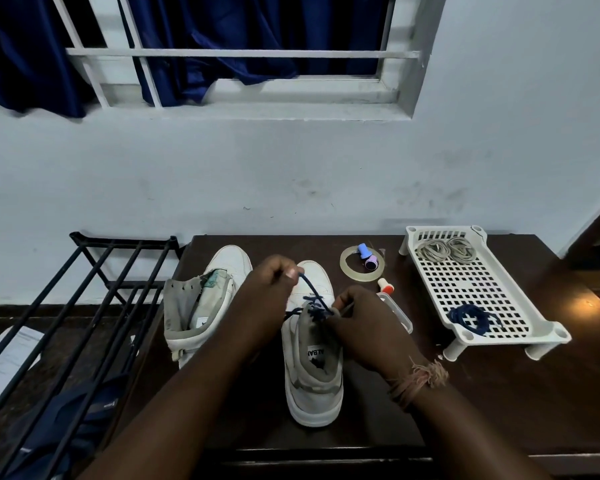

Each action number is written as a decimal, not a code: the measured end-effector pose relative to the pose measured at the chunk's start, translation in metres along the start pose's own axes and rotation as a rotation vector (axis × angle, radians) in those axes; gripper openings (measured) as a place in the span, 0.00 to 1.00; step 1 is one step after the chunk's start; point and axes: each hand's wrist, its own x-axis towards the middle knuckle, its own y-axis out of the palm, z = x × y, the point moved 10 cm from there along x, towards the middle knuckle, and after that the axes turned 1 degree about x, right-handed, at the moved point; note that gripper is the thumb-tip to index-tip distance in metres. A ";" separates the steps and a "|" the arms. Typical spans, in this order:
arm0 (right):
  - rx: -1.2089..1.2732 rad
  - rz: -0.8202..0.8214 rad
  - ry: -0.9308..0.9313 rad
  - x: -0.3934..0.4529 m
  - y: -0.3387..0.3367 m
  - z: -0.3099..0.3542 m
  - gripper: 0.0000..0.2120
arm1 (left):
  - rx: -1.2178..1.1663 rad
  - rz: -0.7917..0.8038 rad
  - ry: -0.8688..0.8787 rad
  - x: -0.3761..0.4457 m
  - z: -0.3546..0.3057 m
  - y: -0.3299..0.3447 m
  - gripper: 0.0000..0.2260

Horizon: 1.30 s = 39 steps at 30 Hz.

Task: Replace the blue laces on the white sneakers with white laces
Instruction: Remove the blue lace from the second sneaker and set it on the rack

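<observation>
Two white sneakers stand on the dark table (499, 393). The left sneaker (201, 306) has no lace, and its tongue is pulled open. The right sneaker (314, 368) still carries a blue lace (314, 301) through its upper eyelets. My left hand (267, 289) pinches one end of that lace and holds it up and away from the shoe. My right hand (364, 323) grips the lace at the eyelets on the shoe's right side. A coiled blue lace (471, 318) lies at the near end of the white perforated tray (465, 282). Two coiled white laces (447, 251) lie at its far end.
A roll of clear tape (347, 271), a small blue and purple spool (368, 258) and a glue tube with an orange cap (387, 289) lie between the right sneaker and the tray. A black metal rack (84, 306) stands left of the table, with papers beneath it.
</observation>
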 end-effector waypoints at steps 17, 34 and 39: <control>-0.257 -0.059 -0.315 0.000 0.017 0.035 0.03 | 0.633 -0.127 0.109 -0.015 -0.003 -0.008 0.08; -0.554 -0.137 -0.358 -0.011 0.018 0.050 0.09 | -0.106 0.030 -0.493 -0.012 0.056 -0.001 0.03; -0.371 -0.386 -0.193 -0.006 -0.026 0.036 0.09 | -0.110 0.043 -0.490 -0.009 0.059 -0.002 0.04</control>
